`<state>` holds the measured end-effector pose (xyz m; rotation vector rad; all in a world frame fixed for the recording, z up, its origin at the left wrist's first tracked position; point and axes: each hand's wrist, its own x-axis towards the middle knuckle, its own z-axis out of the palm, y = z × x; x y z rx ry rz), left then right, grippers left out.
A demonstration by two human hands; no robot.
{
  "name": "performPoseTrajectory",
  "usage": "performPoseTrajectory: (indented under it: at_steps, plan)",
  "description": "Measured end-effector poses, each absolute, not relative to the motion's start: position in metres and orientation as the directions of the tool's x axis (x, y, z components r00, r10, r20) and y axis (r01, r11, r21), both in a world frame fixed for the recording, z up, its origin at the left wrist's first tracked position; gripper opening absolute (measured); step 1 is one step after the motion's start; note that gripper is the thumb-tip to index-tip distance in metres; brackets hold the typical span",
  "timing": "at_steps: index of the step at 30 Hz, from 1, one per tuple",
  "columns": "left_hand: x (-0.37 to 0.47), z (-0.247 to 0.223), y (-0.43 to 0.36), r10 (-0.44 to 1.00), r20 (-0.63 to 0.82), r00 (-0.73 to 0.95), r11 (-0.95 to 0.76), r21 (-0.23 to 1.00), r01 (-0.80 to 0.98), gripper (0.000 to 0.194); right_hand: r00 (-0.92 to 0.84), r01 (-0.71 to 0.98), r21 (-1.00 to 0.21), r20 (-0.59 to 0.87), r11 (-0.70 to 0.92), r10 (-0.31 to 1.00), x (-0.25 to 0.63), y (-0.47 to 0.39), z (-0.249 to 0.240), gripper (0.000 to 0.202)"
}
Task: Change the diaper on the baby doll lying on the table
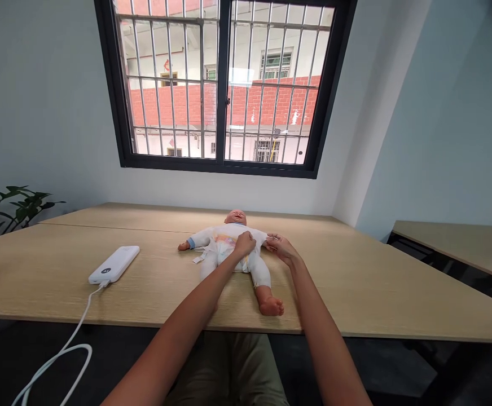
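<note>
A baby doll (pixel 221 231) lies on its back on the table, head toward the window, in white clothes with blue trim. Around its hips is a white diaper (pixel 224 248) with a coloured print, and a loose tab sticks out at the left. My left hand (pixel 244 243) is closed over the doll's belly; whatever it pinches is hidden under the fingers. At the end of the doll's outstretched arm on the right, my right hand (pixel 281 247) has its fingers bent around the sleeve end, covering the doll's hand. One bare foot (pixel 271 306) points toward me.
On the left lies a white power bank (pixel 114 264), its white cable (pixel 86 316) hanging over the table's front edge. The wooden table (pixel 356 287) reaches the wall below a barred window (pixel 223 84). A leafy plant (pixel 15 206) stands far left, and another table (pixel 457 239) is at right.
</note>
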<state>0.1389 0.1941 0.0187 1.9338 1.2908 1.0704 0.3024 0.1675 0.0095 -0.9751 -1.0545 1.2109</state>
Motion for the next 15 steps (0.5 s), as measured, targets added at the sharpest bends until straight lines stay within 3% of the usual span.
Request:
performPoseTrajectory:
  at_steps: [7, 10, 15]
  plan:
    - [0.138, 0.020, 0.191, 0.891, 0.360, 0.277, -0.447, 0.799, 0.401, 0.022, 0.072, -0.285, -0.952, 0.096, 0.113, 0.993, 0.301, 0.167, 0.011, 0.027]
    - [0.136, 0.016, 0.195, 0.875, 0.367, 0.315, -0.474, 0.778, 0.412, 0.010, 0.076, -0.277, -0.956, 0.080, 0.098, 0.994, 0.301, 0.167, 0.011, 0.026]
    - [0.136, 0.013, 0.202, 0.900, 0.370, 0.229, -0.435, 0.768, 0.470, 0.011, 0.097, -0.281, -0.954, 0.082, 0.106, 0.992, 0.300, 0.166, 0.013, 0.023]
